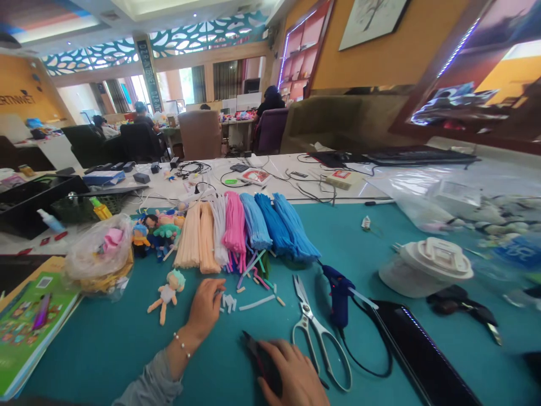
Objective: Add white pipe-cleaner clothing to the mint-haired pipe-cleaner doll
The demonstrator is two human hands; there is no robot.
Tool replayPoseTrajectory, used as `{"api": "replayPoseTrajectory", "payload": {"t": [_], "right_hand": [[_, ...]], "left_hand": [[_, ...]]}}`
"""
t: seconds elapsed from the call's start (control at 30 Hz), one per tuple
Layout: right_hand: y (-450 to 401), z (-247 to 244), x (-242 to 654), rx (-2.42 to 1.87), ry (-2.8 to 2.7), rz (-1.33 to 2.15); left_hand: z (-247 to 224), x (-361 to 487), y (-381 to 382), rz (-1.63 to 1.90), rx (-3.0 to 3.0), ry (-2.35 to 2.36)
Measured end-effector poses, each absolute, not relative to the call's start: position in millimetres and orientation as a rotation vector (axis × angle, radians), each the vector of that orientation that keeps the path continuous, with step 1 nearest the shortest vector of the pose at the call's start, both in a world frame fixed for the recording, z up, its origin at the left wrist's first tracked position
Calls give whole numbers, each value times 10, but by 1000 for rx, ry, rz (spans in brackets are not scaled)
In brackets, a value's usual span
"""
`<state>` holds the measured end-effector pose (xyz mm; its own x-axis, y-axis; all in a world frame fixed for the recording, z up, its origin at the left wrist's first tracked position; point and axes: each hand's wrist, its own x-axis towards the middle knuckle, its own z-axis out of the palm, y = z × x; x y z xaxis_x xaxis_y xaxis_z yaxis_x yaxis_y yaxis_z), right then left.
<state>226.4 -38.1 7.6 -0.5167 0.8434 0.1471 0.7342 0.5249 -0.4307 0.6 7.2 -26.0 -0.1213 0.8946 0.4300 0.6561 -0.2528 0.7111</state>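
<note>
My left hand (205,307) is beside a small group of short white pipe cleaner pieces (229,303). Its fingers are curled together, and whatever they pinch, if anything, is hidden. My right hand (293,372) is wrapped round black and red pliers (264,363), whose dark jaws point up and left. A longer white piece (257,303) lies beyond them. Bundles of peach (188,237), white (219,225), pink (235,223) and blue pipe cleaners (274,225) lie side by side farther back. A small doll (168,294) with mint hair rests left of my left hand.
Large scissors (310,321) and a dark blue glue gun (338,296) lie to the right, near a black tablet-like slab (422,349) and a white lidded container (426,265). On the left are a plastic bag (99,248), several dolls (158,228) and a green book (36,327).
</note>
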Motion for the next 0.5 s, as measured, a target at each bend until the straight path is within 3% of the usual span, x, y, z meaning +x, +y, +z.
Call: {"api": "replayPoseTrajectory", "payload": {"t": [0.5], "right_hand": [[-236, 67, 2159, -1183, -2453, 534]], "left_hand": [[-239, 5, 83, 1243, 1924, 1635]]}}
